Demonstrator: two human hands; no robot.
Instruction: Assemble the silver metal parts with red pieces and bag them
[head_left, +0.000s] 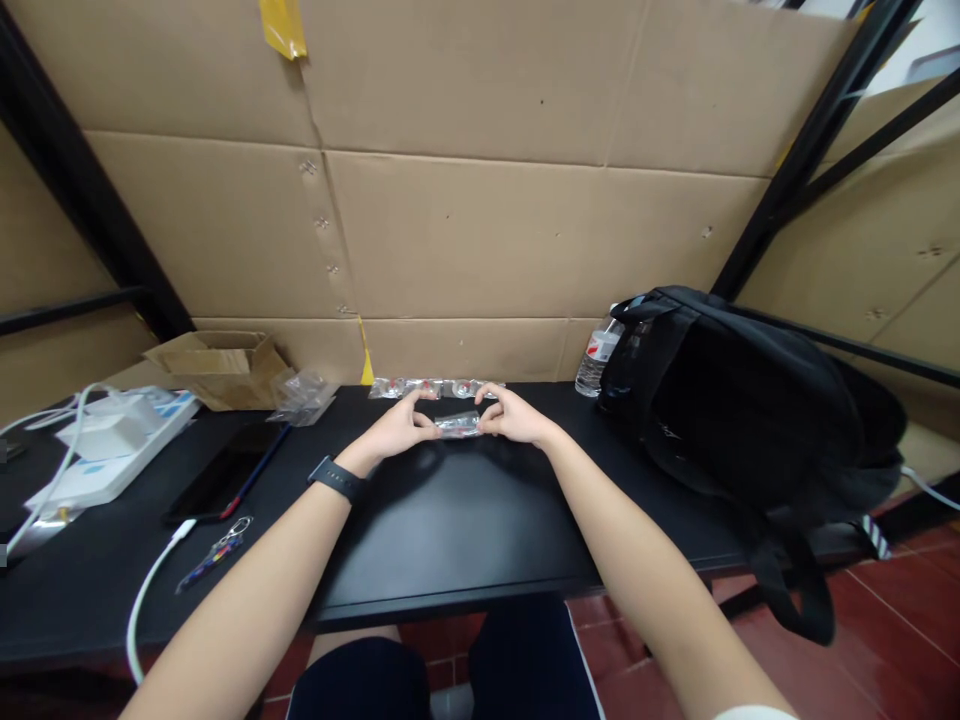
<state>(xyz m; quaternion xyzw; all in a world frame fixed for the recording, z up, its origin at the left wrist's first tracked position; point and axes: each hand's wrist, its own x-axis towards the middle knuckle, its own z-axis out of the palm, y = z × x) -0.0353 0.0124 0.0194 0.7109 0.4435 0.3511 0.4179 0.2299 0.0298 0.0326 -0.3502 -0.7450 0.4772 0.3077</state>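
Between my two hands is a small clear plastic packet (pixel 458 426), its contents too small to make out. My left hand (pixel 401 425) pinches the packet's left end between thumb and finger. At the opposite end my right hand (pixel 514 415) grips it the same way. Just behind, along the back of the black table (pixel 457 530), lies a row of several similar clear packets (pixel 405 387) with round items and red marks inside. My fingertips partly overlap that row in view.
An open cardboard box (pixel 225 365), crumpled clear bags (pixel 304 397), a white power strip (pixel 112 465), a phone (pixel 225 470) and a keychain (pixel 217 553) are on the left. A water bottle (pixel 595 360) and black backpack (pixel 750 400) stand right. Cardboard (pixel 465 230) walls the back.
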